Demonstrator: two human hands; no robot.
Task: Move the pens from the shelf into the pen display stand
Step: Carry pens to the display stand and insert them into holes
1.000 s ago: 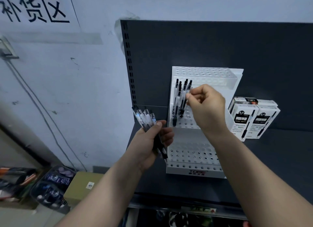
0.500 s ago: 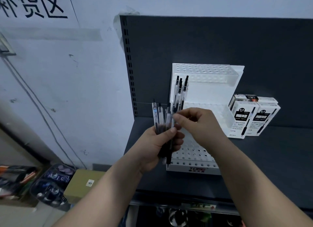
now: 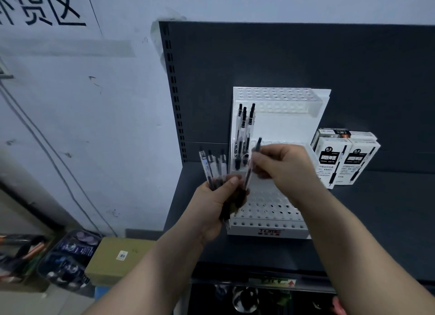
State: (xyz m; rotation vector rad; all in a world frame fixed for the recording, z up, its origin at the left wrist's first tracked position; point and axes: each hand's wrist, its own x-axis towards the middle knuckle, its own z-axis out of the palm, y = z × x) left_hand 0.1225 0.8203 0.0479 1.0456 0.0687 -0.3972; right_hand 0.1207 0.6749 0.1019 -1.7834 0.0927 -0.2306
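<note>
Wall (image 3: 106, 126): pale and scuffed, with large dark characters at the top left and cables running down it.
Shelf (image 3: 364, 220): dark grey, with a slotted upright at the left edge of its back panel. It carries the stand and the boxes.
Pen display stand (image 3: 289, 126): white, stepped in tiers of round holes, with "TOME" on the front lip. It stands on the shelf against the back panel.
Cardboard box (image 3: 117, 256): brown, with a small label, on the floor left of the shelf. Clear plastic packs (image 3: 68, 256) lie beside it.
Pen boxes (image 3: 343, 159): two white cartons marked 0.5, leaning just right of the stand.
My left hand (image 3: 211, 206): fingers and thumb wrapped round a bundle of pens, in front of the stand's lower left corner.
My right hand (image 3: 282, 168): fingers curled, thumb and fingertips pinching a single pen, in front of the stand's middle tier.
Bundle of pens (image 3: 213, 166): clear barrels fanning up out of my left fist, dark grip ends poking out below it.
Three pens (image 3: 243, 136): upright in the left end of the stand's middle tier, clicker ends up.
Single pen (image 3: 253, 164): tilted, clicker end up and leaning right, with its lower end beside my left thumb. I cannot tell whether it touches the bundle.
</note>
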